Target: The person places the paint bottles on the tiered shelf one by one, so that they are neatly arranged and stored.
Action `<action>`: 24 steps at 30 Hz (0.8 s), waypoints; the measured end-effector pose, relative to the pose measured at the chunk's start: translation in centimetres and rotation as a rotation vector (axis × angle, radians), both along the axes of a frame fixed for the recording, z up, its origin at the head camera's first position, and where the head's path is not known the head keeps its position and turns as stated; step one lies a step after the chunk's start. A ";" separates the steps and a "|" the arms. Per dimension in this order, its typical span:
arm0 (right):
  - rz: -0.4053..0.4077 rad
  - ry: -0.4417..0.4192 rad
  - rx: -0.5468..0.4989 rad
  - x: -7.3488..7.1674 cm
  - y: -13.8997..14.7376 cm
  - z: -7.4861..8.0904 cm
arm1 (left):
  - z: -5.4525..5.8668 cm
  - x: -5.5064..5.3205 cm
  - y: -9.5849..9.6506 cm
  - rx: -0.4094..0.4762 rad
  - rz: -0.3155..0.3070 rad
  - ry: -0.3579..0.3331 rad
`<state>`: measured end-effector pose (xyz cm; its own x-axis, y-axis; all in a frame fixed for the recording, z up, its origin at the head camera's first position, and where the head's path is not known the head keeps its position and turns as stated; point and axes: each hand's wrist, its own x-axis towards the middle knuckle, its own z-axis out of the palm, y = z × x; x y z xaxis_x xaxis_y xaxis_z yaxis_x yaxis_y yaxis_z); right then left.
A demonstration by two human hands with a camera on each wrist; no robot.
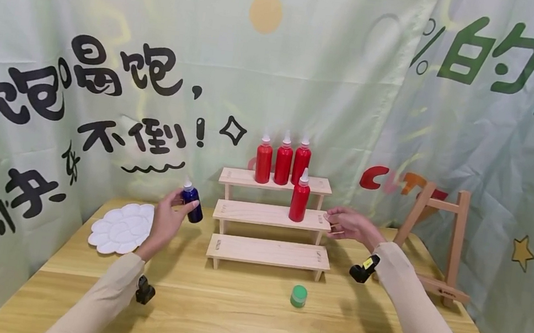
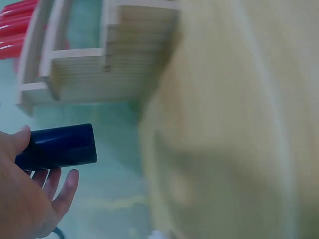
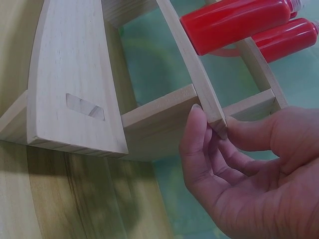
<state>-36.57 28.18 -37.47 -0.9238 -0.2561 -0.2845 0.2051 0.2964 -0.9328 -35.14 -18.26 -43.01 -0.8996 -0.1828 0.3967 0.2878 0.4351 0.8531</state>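
Observation:
My left hand (image 1: 166, 224) grips a dark blue bottle (image 1: 193, 206) with a white nozzle cap, raised left of the wooden tiered stand (image 1: 256, 250). In the left wrist view, the thumb and fingers wrap the blue bottle (image 2: 62, 146), its base facing the stand's side. My right hand (image 1: 352, 225) pinches the right end of the stand's middle shelf (image 1: 251, 213). The right wrist view shows thumb and fingers on either face of that shelf end (image 3: 215, 119). A red bottle (image 1: 299, 201) stands on the middle shelf, and three red bottles (image 1: 283, 164) on the top one.
A white flower-shaped palette (image 1: 119, 228) lies at the left of the wooden table (image 1: 208, 320). In front of the stand sits a small green-lidded jar (image 1: 298, 296). A wooden easel (image 1: 457, 240) stands at the right. Printed cloth (image 1: 322, 45) hangs behind and beside the table.

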 end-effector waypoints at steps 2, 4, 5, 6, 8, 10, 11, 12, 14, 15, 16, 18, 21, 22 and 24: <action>0.000 -0.002 0.001 -0.1 0.1 0.0 | 1.1 -0.1 0.1 0.030 0.007 0.033; 0.007 -0.005 0.002 -0.2 0.1 0.0 | 2.2 -0.1 0.4 0.075 0.013 0.047; 0.010 -0.008 0.000 -0.3 0.1 0.0 | 2.6 0.0 0.6 0.100 0.013 0.053; 0.015 -0.010 -0.003 -0.3 0.1 -0.1 | 3.1 0.0 0.8 0.126 0.013 0.057; 0.014 -0.016 -0.008 -0.4 0.1 -0.1 | 3.9 0.0 1.3 0.166 0.007 0.064; 0.009 -0.019 -0.009 -0.5 0.1 -0.1 | 4.5 0.0 1.9 0.194 -0.019 0.075; 0.009 -0.019 -0.008 -0.5 0.1 -0.1 | 4.7 0.0 2.2 0.201 -0.033 0.081; 0.010 -0.017 -0.007 -0.5 0.1 -0.1 | 4.9 0.0 2.6 0.203 -0.044 0.085; 0.010 -0.015 -0.008 -0.5 0.1 -0.1 | 5.2 0.1 3.2 0.207 -0.075 0.089; 0.010 -0.015 -0.007 -0.5 0.1 -0.1 | 5.2 0.2 3.5 0.205 -0.086 0.085; 0.010 -0.018 -0.008 -0.5 0.0 -0.1 | 5.3 0.3 3.9 0.203 -0.094 0.082; 0.016 -0.020 -0.007 -0.5 -0.1 -0.1 | 5.4 0.3 4.5 0.189 -0.111 0.074; 0.009 -0.024 0.006 -0.5 -0.2 -0.1 | 5.8 0.5 5.6 0.168 -0.146 0.067; 0.009 -0.022 0.010 -0.6 -0.2 -0.1 | 5.9 0.5 6.0 0.162 -0.160 0.066; 0.008 -0.022 0.013 -0.6 -0.1 -0.1 | 6.2 0.4 6.8 0.157 -0.185 0.057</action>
<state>-37.13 28.05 -37.55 -0.9153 -0.2595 -0.3080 0.2231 0.3099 -0.9242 -34.78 -11.42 -36.85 -0.9006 -0.0806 0.4272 0.3995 0.2340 0.8864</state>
